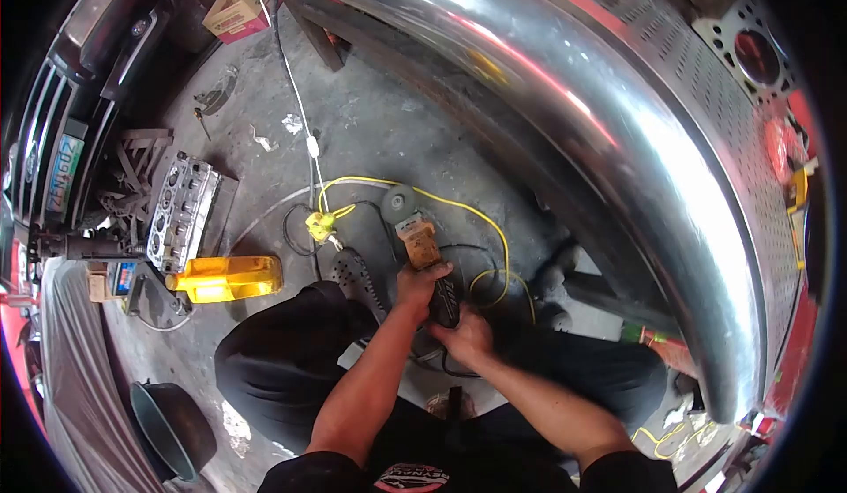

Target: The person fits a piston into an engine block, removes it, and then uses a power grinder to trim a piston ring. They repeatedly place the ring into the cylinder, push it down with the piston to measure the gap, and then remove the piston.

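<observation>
An angle grinder [421, 244] with an orange front housing, a dark body and a grey disc lies between my knees, its disc end pointing away from me. My left hand [418, 289] is wrapped round its middle, with the thumb across the housing. Farther back, my right hand [465, 336] closes on the rear end of the dark body. Just left of the disc, a yellow plug or connector [321, 225] sits on the floor, joined to yellow and white cords.
An engine cylinder head [183, 210] and a yellow bottle [231, 278] stand at left. A black bucket [176, 427] is at lower left. A large curved chrome pipe [609, 96] arches across the right. Cords loop over the floor; a vehicle front [75, 122] is at far left.
</observation>
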`<action>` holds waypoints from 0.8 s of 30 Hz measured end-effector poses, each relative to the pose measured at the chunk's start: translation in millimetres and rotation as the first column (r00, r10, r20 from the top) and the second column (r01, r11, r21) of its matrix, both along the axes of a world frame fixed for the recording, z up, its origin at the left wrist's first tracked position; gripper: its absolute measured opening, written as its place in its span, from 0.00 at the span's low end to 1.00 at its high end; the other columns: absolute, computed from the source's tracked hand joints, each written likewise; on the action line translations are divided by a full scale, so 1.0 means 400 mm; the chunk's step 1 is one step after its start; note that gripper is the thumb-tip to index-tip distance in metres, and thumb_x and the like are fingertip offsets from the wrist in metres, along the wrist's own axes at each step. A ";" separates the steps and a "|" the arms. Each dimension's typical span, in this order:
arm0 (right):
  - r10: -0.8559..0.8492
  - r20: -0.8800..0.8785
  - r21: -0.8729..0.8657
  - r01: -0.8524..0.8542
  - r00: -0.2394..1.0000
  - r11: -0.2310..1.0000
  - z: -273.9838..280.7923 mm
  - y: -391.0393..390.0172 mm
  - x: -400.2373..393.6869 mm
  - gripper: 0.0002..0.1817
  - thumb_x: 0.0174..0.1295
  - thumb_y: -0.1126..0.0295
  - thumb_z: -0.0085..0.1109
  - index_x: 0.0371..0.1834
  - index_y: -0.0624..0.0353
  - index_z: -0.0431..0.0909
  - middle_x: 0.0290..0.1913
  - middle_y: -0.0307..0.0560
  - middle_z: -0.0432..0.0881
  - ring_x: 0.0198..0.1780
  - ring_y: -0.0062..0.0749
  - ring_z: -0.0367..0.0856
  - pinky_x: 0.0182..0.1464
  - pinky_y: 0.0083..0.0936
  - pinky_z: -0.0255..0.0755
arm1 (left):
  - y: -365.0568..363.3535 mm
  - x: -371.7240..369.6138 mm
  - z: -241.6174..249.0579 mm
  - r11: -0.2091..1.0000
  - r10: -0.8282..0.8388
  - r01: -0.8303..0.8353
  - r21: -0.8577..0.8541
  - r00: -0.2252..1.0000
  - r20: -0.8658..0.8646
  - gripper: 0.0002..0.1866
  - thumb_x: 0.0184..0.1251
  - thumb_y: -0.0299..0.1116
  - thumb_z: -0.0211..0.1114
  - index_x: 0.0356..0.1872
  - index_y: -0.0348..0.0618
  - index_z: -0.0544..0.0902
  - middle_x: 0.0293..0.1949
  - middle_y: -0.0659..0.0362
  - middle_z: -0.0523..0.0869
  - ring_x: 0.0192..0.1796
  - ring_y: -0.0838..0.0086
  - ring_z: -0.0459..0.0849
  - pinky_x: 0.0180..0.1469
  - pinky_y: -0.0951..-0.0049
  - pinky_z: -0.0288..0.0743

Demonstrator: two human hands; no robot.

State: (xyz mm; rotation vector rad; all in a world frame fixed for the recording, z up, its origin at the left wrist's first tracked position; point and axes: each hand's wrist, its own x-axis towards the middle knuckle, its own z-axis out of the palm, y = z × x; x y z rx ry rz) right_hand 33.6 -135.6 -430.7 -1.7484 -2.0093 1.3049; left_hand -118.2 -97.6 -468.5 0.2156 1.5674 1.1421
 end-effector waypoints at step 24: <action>0.388 -0.191 0.429 -0.279 0.902 0.859 0.272 0.156 0.013 0.30 0.72 0.77 0.55 0.77 0.61 0.60 0.44 0.43 0.90 0.45 0.43 0.85 0.60 0.39 0.70 | 0.390 -0.233 -0.288 0.832 -0.554 0.237 -0.501 0.383 -0.739 0.33 0.63 0.55 0.71 0.56 0.35 0.78 0.49 0.42 0.90 0.53 0.48 0.89 0.55 0.54 0.84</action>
